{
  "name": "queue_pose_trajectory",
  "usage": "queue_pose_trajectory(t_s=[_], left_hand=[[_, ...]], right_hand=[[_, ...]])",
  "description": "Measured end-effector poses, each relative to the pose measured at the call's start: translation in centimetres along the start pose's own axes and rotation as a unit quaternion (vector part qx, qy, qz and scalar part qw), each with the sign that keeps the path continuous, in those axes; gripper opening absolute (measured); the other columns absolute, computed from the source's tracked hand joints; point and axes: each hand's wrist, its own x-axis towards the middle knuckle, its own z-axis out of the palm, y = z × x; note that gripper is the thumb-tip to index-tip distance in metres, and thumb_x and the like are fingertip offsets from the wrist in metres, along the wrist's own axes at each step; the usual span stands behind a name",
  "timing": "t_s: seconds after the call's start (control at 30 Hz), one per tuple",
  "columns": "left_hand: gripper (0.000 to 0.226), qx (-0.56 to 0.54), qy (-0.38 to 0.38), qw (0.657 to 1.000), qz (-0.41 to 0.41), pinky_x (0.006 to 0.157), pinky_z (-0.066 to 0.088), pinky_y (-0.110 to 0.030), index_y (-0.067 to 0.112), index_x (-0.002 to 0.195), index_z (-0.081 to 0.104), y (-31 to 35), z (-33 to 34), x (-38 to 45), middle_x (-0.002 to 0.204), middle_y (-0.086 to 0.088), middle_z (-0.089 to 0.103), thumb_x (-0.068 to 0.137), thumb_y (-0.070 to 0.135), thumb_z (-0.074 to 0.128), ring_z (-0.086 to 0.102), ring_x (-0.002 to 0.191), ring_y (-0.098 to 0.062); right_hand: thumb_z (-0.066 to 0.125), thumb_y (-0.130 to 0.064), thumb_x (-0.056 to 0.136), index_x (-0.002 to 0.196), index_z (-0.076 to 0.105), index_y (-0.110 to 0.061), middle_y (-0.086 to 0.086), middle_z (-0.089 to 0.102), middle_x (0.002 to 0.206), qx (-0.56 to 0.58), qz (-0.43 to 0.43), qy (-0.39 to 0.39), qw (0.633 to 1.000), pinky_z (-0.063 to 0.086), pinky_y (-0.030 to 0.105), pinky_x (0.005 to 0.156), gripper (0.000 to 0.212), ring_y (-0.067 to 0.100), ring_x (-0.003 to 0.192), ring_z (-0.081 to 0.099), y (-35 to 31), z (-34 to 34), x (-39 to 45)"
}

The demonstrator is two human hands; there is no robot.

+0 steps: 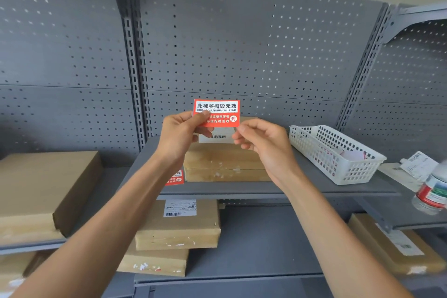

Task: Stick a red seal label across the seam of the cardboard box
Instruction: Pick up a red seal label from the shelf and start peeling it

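A red seal label (219, 111) with white and black print is held up in front of the grey pegboard. My left hand (180, 134) pinches its lower left corner. My right hand (262, 139) is curled at its lower right corner, fingertips touching or just under the edge; whether it grips is unclear. Below and behind the hands, a flat cardboard box (225, 161) with a white barcode sticker lies on the middle shelf. Another red label (176, 178) shows at the box's left front corner, partly hidden by my left forearm.
A white plastic basket (338, 152) stands on the shelf right of the box. A water bottle (433, 191) and papers sit at the far right. More cardboard boxes (179, 227) lie on the lower shelves, and a large one (46, 186) at left.
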Motion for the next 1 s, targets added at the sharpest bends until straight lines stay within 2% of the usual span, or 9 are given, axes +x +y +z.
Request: queue_pose_trajectory(t_s=[0.17,0.23,0.37,0.47,0.57,0.67,0.77,0.87,1.0], left_hand=[[0.022,0.03,-0.002,0.999,-0.016,0.075,0.044,-0.033,0.019,0.076,0.075,-0.3,0.0,0.4,0.077,-0.003,0.077,0.096,0.027,0.068,0.067,0.067,-0.015],[0.013,0.037,0.005,0.999,-0.02,0.071,0.044,-0.03,0.018,0.094,0.077,-0.6,0.2,0.8,0.085,-0.001,0.079,0.095,0.029,0.07,0.069,0.07,-0.013],[0.065,0.12,0.11,0.985,0.054,0.085,0.05,-0.029,0.023,0.144,0.052,-1.5,0.4,1.2,0.128,0.007,0.064,0.087,0.034,0.08,0.066,0.107,-0.008],[0.053,0.223,0.145,0.943,0.2,0.103,0.047,-0.043,0.029,0.137,0.058,-1.7,0.6,0.6,0.139,0.011,0.057,0.088,0.033,0.078,0.054,0.128,-0.011],[0.045,0.246,0.084,0.94,0.222,0.111,0.04,-0.048,0.037,0.13,0.062,-1.4,1.5,-0.1,0.147,0.014,0.051,0.087,0.042,0.075,0.041,0.14,-0.009],[0.028,0.282,0.088,0.923,0.248,0.107,0.039,-0.05,0.039,0.112,0.071,-1.3,2.6,-0.6,0.135,0.012,0.058,0.086,0.047,0.074,0.045,0.132,-0.013],[0.006,0.25,0.071,0.927,0.272,0.095,0.046,-0.035,0.029,0.096,0.078,-1.4,3.4,-1.1,0.105,0.012,0.07,0.09,0.031,0.076,0.06,0.108,-0.012],[0.01,0.244,0.031,0.935,0.255,0.083,0.039,-0.012,0.025,0.089,0.079,-1.2,4.0,-1.4,0.092,0.015,0.076,0.095,0.023,0.071,0.065,0.097,-0.011],[0.019,0.245,0.007,0.939,0.242,0.079,0.037,-0.011,0.031,0.086,0.079,-0.8,4.4,-1.6,0.089,0.024,0.077,0.097,0.023,0.067,0.064,0.09,-0.003]], right_hand=[[0.065,-0.023,0.093,0.084,0.076,-0.024,0.003,0.078,0.084,-0.028,-0.002,0.002,1.0,0.057,0.041,0.086,0.014,0.018,0.086,0.074,0.8,0.0,0.5],[0.063,-0.025,0.092,0.082,0.075,-0.024,0.002,0.077,0.082,-0.031,-0.008,0.001,1.0,0.057,0.044,0.086,0.016,0.018,0.085,0.073,1.0,0.1,0.7],[0.06,-0.02,0.096,0.08,0.072,-0.02,0.001,0.075,0.077,-0.02,-0.017,0.021,0.999,0.055,0.039,0.08,0.02,0.016,0.08,0.07,1.1,0.2,1.3],[0.056,-0.009,0.097,0.079,0.068,-0.016,0.0,0.073,0.074,-0.008,-0.023,0.023,0.999,0.052,0.032,0.076,0.023,0.014,0.077,0.069,1.1,0.2,1.6],[0.054,-0.006,0.097,0.081,0.066,-0.011,-0.001,0.073,0.075,-0.01,-0.04,0.01,0.999,0.053,0.029,0.076,0.02,0.015,0.078,0.07,1.2,0.1,1.7],[0.055,-0.007,0.1,0.09,0.066,0.0,0.0,0.073,0.077,-0.005,-0.06,0.002,0.998,0.054,0.028,0.076,0.016,0.015,0.078,0.07,1.4,-0.1,1.6],[0.056,-0.008,0.101,0.09,0.067,-0.002,-0.001,0.073,0.078,-0.007,-0.079,-0.012,0.997,0.052,0.025,0.075,0.017,0.013,0.077,0.069,1.5,-0.2,1.6],[0.055,-0.005,0.101,0.09,0.066,-0.004,0.002,0.071,0.08,-0.012,-0.097,-0.027,0.995,0.052,0.023,0.075,0.015,0.013,0.076,0.067,1.3,-0.4,1.6],[0.053,-0.004,0.102,0.088,0.064,-0.009,0.002,0.07,0.081,-0.029,-0.113,-0.033,0.993,0.052,0.022,0.076,0.018,0.013,0.075,0.067,0.9,-0.7,1.5]])
